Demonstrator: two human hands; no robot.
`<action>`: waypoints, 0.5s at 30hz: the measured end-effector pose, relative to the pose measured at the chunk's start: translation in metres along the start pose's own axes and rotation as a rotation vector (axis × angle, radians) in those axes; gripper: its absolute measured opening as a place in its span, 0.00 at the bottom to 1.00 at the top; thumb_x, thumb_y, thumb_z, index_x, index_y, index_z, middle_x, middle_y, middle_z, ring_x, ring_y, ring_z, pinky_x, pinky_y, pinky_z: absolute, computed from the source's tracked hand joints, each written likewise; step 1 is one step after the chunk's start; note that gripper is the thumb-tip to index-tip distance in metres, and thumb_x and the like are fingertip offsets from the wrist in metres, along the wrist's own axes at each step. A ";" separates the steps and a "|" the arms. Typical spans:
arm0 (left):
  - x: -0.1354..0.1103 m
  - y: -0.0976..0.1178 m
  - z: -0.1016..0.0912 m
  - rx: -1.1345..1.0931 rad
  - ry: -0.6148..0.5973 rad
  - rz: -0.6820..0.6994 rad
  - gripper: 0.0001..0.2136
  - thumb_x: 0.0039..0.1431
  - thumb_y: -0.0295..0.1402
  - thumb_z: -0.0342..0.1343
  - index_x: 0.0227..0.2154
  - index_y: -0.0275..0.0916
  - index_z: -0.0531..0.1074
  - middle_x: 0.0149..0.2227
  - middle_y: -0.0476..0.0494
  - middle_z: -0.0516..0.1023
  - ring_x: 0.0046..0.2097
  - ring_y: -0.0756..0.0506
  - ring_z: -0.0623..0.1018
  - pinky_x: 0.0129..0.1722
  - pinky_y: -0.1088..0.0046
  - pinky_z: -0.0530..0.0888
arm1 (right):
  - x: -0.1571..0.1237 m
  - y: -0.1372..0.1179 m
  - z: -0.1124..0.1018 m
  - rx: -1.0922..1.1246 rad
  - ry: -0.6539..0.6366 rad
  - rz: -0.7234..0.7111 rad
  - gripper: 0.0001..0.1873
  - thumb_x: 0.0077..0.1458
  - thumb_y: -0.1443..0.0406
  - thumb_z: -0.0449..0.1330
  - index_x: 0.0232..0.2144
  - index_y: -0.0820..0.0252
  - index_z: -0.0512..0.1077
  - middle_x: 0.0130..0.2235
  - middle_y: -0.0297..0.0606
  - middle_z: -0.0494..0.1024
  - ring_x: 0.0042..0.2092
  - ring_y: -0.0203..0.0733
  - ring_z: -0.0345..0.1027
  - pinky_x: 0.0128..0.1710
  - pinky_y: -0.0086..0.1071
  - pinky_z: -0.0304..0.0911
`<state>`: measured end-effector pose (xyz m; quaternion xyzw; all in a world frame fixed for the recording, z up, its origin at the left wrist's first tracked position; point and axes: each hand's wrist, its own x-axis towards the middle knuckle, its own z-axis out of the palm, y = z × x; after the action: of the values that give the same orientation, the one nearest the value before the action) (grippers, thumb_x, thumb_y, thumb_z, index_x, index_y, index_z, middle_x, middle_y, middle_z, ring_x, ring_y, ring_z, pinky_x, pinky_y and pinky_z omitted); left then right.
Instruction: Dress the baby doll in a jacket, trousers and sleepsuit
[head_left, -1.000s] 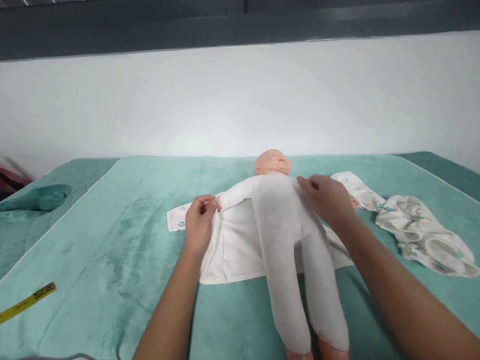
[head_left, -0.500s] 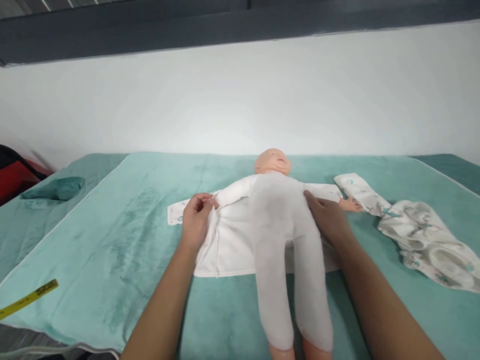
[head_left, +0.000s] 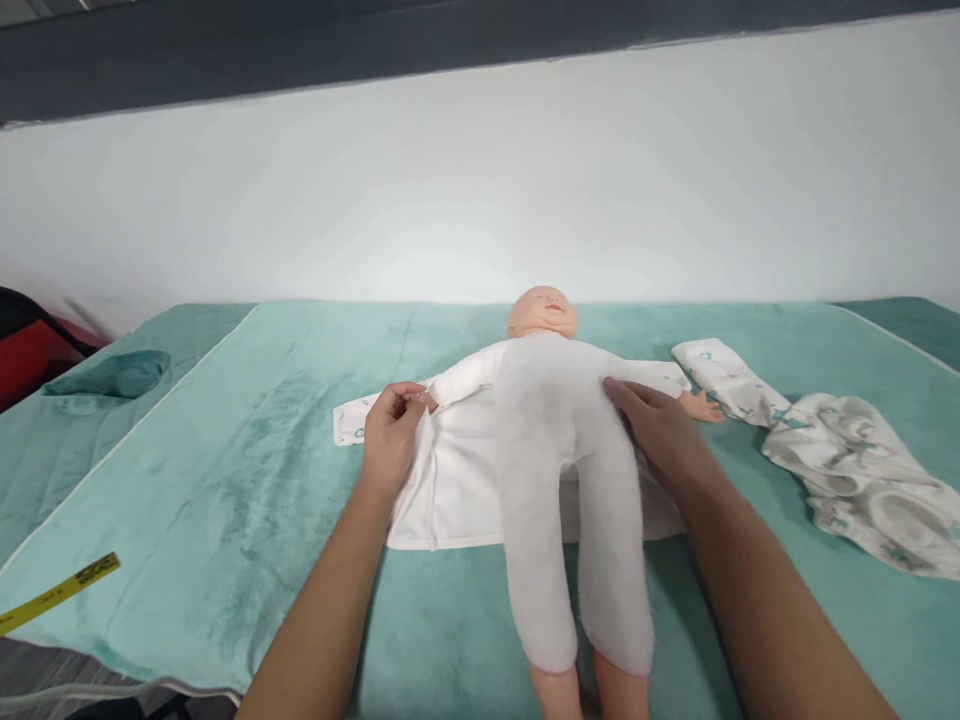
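A baby doll [head_left: 540, 410] with a white cloth body lies face up, its feet toward me. Spread beneath it is a white baby shirt [head_left: 465, 490] with small prints on its sleeves. The doll's arm on the right runs through a sleeve, its hand showing past the cuff. My left hand [head_left: 394, 435] is closed in a pinch on the shirt's edge, right by the doll's other hand, which it partly hides. That side's sleeve lies flat beyond my fingers. My right hand [head_left: 664, 430] is closed against the doll's side, thumb on top; its other fingers are mostly hidden.
Printed baby clothing [head_left: 847, 450] lies crumpled at the right. A green plush cover [head_left: 225, 480] is spread over the surface, with a yellow tape strip [head_left: 60, 592] at its front left. A white wall [head_left: 450, 190] stands behind; a red and black bag [head_left: 34, 350] is far left.
The doll's legs have shifted slightly left and up in the view. Both hands keep nearly the same places and grips; the view itself has moved a little.
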<state>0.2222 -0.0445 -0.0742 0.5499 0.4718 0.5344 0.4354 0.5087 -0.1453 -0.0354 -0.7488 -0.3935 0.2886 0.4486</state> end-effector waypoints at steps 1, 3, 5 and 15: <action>0.000 0.000 0.000 0.006 0.000 0.001 0.07 0.53 0.36 0.61 0.34 0.40 0.76 0.32 0.50 0.73 0.36 0.49 0.72 0.40 0.73 0.68 | -0.001 -0.001 0.002 0.051 -0.036 0.022 0.24 0.54 0.45 0.57 0.41 0.54 0.79 0.45 0.39 0.82 0.49 0.55 0.74 0.44 0.41 0.69; 0.000 0.001 0.001 0.017 0.011 -0.002 0.07 0.53 0.36 0.61 0.33 0.40 0.76 0.32 0.49 0.73 0.36 0.49 0.72 0.39 0.73 0.67 | -0.002 0.000 0.007 0.133 -0.088 0.067 0.29 0.52 0.43 0.59 0.49 0.52 0.75 0.51 0.41 0.80 0.51 0.56 0.74 0.44 0.42 0.71; -0.001 0.003 0.002 0.024 0.025 -0.017 0.07 0.53 0.36 0.61 0.33 0.40 0.76 0.32 0.49 0.74 0.35 0.49 0.72 0.39 0.73 0.67 | -0.002 0.004 0.011 0.142 -0.091 0.086 0.35 0.49 0.42 0.62 0.55 0.51 0.70 0.56 0.44 0.76 0.52 0.58 0.73 0.44 0.44 0.72; 0.004 0.025 0.023 0.121 0.041 0.011 0.05 0.56 0.34 0.57 0.35 0.40 0.74 0.34 0.48 0.78 0.36 0.47 0.75 0.39 0.72 0.69 | -0.001 0.010 0.009 0.077 -0.088 0.027 0.45 0.43 0.46 0.68 0.62 0.52 0.63 0.61 0.48 0.70 0.61 0.62 0.64 0.57 0.50 0.66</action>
<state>0.2460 -0.0442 -0.0502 0.5669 0.5090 0.5183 0.3885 0.5041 -0.1453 -0.0483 -0.7226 -0.3914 0.3423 0.4555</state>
